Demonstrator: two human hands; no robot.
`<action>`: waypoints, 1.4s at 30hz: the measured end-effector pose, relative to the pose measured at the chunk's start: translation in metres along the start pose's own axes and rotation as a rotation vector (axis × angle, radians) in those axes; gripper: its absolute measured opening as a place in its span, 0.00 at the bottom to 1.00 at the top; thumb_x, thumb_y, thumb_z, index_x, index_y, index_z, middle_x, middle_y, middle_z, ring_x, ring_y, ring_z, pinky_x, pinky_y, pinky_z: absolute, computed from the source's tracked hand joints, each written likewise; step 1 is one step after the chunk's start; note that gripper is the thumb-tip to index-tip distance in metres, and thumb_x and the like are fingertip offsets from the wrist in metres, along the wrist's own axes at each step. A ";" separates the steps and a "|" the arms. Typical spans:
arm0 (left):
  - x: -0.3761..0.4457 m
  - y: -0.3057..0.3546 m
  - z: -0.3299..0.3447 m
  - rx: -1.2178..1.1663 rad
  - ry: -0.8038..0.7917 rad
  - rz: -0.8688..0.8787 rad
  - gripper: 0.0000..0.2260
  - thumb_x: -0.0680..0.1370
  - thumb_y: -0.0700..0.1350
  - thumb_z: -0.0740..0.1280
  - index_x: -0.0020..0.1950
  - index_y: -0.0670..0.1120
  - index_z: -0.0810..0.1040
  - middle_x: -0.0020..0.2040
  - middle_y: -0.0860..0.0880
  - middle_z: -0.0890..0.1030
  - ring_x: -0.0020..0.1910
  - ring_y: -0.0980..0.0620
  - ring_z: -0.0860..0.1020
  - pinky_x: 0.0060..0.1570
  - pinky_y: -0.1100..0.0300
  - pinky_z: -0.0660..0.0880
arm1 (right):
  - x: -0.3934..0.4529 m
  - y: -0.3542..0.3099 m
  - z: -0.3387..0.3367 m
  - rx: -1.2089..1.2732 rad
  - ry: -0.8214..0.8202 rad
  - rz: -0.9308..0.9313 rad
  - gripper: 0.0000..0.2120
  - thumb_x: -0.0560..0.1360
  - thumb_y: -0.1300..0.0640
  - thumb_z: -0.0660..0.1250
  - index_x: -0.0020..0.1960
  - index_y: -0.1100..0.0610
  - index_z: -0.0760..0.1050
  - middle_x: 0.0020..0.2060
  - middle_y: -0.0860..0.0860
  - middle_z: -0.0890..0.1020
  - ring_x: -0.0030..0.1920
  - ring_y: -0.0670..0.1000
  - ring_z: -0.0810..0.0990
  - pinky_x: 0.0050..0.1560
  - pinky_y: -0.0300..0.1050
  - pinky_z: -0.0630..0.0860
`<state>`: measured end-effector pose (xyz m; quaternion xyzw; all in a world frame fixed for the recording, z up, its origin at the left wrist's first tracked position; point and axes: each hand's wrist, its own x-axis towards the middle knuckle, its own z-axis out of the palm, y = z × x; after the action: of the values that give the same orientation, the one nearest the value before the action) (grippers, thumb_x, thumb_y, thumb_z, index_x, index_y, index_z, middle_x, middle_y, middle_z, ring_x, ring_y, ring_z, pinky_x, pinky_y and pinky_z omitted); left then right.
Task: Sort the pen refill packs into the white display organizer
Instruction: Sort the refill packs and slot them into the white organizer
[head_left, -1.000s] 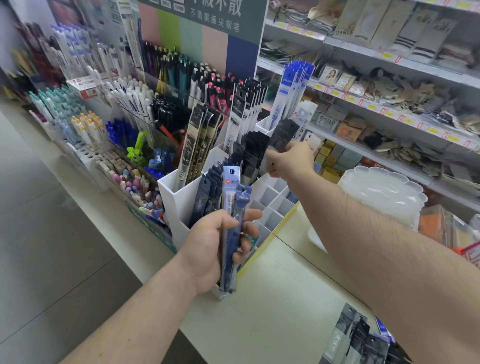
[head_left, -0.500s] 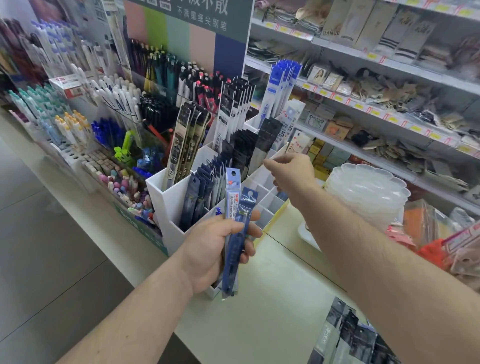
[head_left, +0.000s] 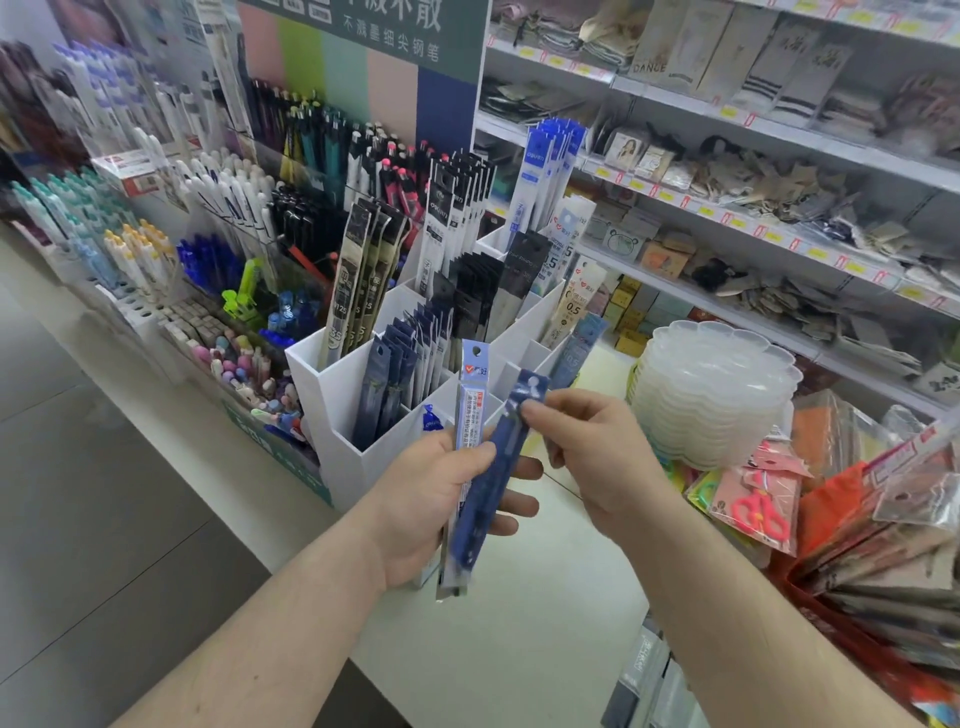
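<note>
Head view: the left hand (head_left: 441, 504) grips a small bundle of pen refill packs upright, its fingers (head_left: 511, 501) curled round from behind and the thumb pressed across the front. The bundle shows a light blue pack (head_left: 470, 400) with a red heart mark at its top and, in front of it, a dark blue pack (head_left: 498, 467) that leans to the right at its upper end. The right hand (head_left: 597, 457) pinches the top of the dark blue pack between thumb and forefinger, its other fingers curled loosely beneath; both hands touch this pack at once.

Just beyond the left hand's fingers stands the white display organizer (head_left: 343, 415) on the pale table (head_left: 519, 649). Its stepped compartments rise away from the hands. The compartment nearest the left fingers holds navy packs (head_left: 387, 384); farther back stand black-and-gold packs (head_left: 363, 280), black packs (head_left: 467, 296), white-and-black packs (head_left: 452, 218) and, highest, tall blue-topped packs (head_left: 545, 166). Some front compartments near the right hand's fingers look empty.

To the right of the right hand sits a stack of clear scalloped trays (head_left: 717, 400), with packaged pink scissors (head_left: 758, 509) below it. Grey packs (head_left: 649, 686) lie on the table under the right forearm.
</note>
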<state>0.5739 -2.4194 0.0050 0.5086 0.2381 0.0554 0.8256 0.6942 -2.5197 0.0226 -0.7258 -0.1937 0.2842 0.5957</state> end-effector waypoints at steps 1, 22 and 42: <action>-0.002 0.000 -0.001 0.006 0.002 0.002 0.12 0.85 0.40 0.55 0.62 0.42 0.76 0.45 0.46 0.86 0.37 0.47 0.84 0.33 0.57 0.80 | 0.001 -0.001 -0.001 0.007 0.031 -0.005 0.08 0.78 0.62 0.69 0.40 0.60 0.80 0.26 0.46 0.74 0.28 0.44 0.70 0.36 0.41 0.66; -0.039 0.005 -0.060 -0.275 0.354 0.345 0.20 0.83 0.48 0.49 0.53 0.38 0.77 0.29 0.49 0.65 0.23 0.54 0.58 0.27 0.58 0.50 | 0.013 -0.028 0.078 -0.003 0.158 -0.371 0.10 0.78 0.64 0.68 0.40 0.67 0.74 0.33 0.62 0.83 0.34 0.48 0.86 0.38 0.52 0.84; -0.039 0.010 -0.042 -0.075 0.276 0.329 0.15 0.85 0.44 0.52 0.50 0.40 0.76 0.33 0.43 0.80 0.26 0.48 0.74 0.24 0.60 0.70 | 0.012 -0.004 0.081 -0.376 0.075 -0.392 0.06 0.74 0.59 0.71 0.48 0.49 0.81 0.31 0.50 0.81 0.35 0.52 0.80 0.42 0.50 0.80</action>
<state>0.5219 -2.3937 0.0109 0.4973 0.2603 0.2672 0.7832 0.6515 -2.4498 0.0137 -0.7824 -0.3576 0.0956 0.5009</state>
